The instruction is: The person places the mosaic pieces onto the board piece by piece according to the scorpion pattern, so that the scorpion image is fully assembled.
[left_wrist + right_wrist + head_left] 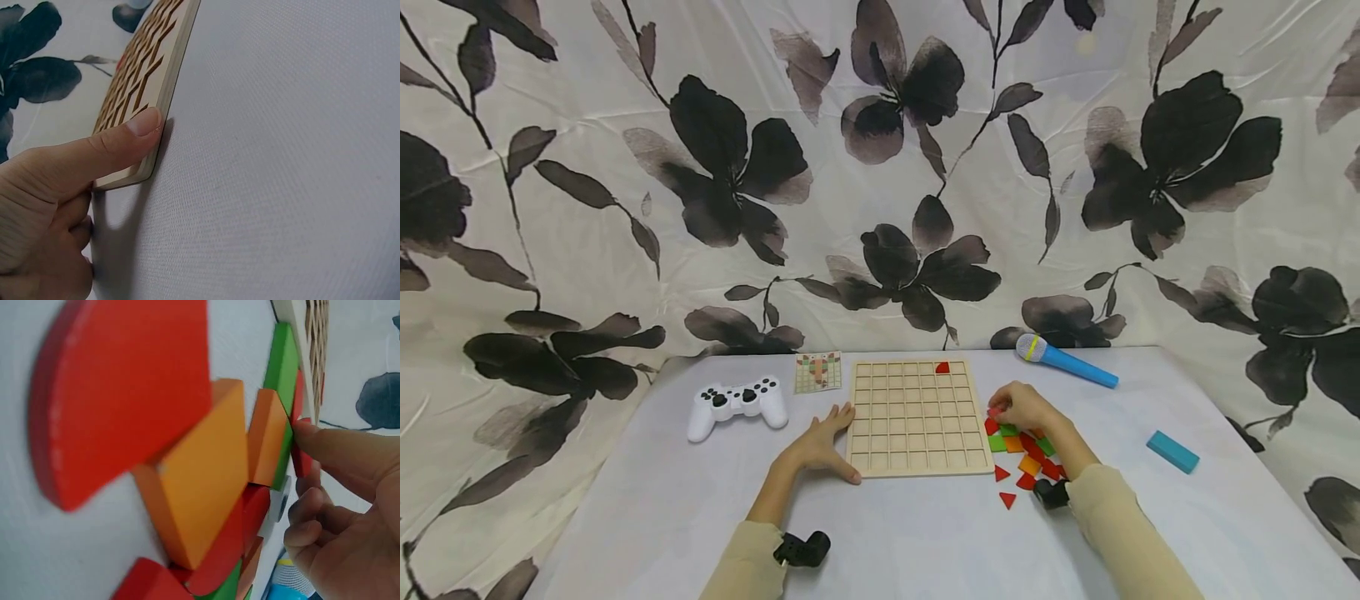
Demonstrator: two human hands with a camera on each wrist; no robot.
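A wooden grid board (922,477) lies flat, with a red quarter-circle tile (942,367) in a top-row square. My left hand (822,442) rests against the board's near left corner. Its straight thumb (100,147) touches the corner; the index finger is hidden in the left wrist view. Beyond the board's right edge, my right hand (1028,407) pinches a red tile (302,456) between thumb and fingers, at the far end of a loose heap. Red, green and orange tiles (1029,465) make up that heap. A red rounded tile (131,394) looms large in the right wrist view.
A patterned card (817,372) lies left of the board's far corner, near a white game controller (737,403). A blue toy microphone (1067,361) sits behind the right hand. Farther right lies a teal block (1172,452). Floral cloth (895,175) hangs behind the table.
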